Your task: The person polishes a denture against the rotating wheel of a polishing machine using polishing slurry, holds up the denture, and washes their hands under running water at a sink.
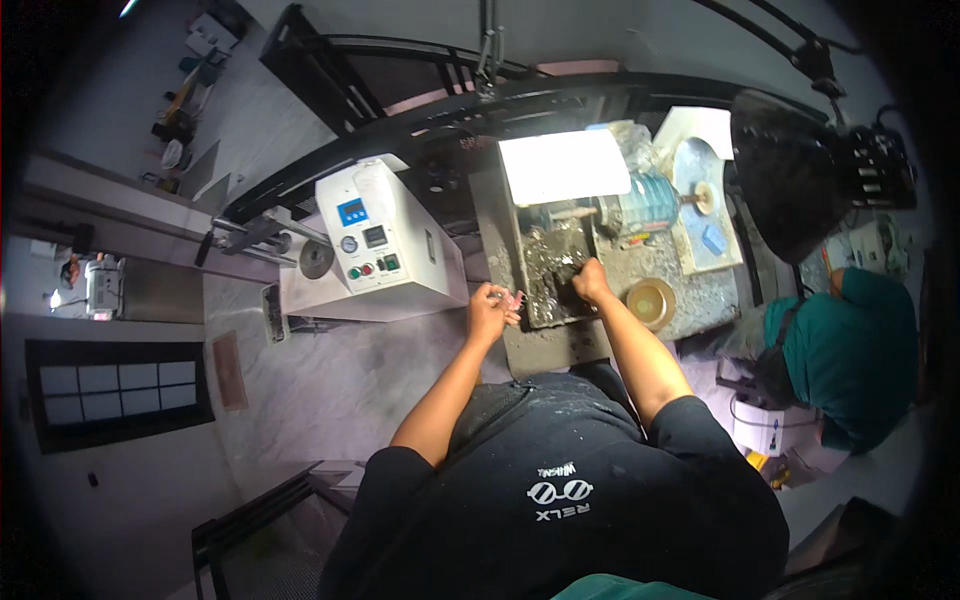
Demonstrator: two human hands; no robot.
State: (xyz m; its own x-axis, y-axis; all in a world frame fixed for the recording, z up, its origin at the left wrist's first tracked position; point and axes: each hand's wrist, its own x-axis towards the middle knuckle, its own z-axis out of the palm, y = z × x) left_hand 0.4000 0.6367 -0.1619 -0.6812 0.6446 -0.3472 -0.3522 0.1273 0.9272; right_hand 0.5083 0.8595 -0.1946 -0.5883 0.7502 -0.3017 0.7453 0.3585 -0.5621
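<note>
My left hand (486,316) is closed on a small pink piece (513,301), held just outside the near left edge of a shallow tray (567,322). The piece is too small to tell its kind. Wet, dark grey grit (548,262) covers the tray's floor. My right hand (592,281) reaches over the tray's right side, its fingers curled down into the grit. Whatever those fingers hold, if anything, is hidden. Right of that hand stands a round yellowish bowl (651,303).
A bright white panel (564,167) covers the tray's far end. Beside it lies a clear bluish plastic bottle (645,203). A white machine (375,245) with a gauge and buttons stands left. A black lamp hood (775,175) hangs right, above a person in green (850,345).
</note>
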